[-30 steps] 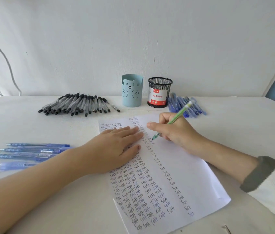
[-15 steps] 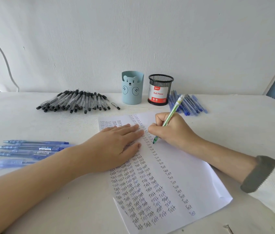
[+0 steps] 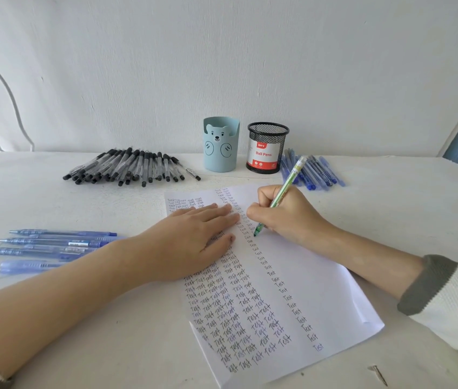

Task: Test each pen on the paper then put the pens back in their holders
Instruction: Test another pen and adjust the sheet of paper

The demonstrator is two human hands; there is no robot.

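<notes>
A white paper [image 3: 306, 276] covered in rows of handwritten "Test" lies in front of me. My left hand [image 3: 194, 237] presses flat on its upper left part. My right hand [image 3: 284, 211] grips a green pen [image 3: 285, 189] with the tip down on the paper beside a column of words. At the back stand a light blue bear holder [image 3: 220, 144] and a black mesh holder [image 3: 267, 147] labelled "Ball Pens".
Several black pens [image 3: 129, 167] lie in a pile at the back left. Several blue pens [image 3: 316, 171] lie right of the mesh holder, and more blue pens [image 3: 51, 245] lie at the left by my forearm. A wall stands right behind the table.
The green pen has swung more upright in my right hand, its tip staying on the paper. My left hand has kept its place.
</notes>
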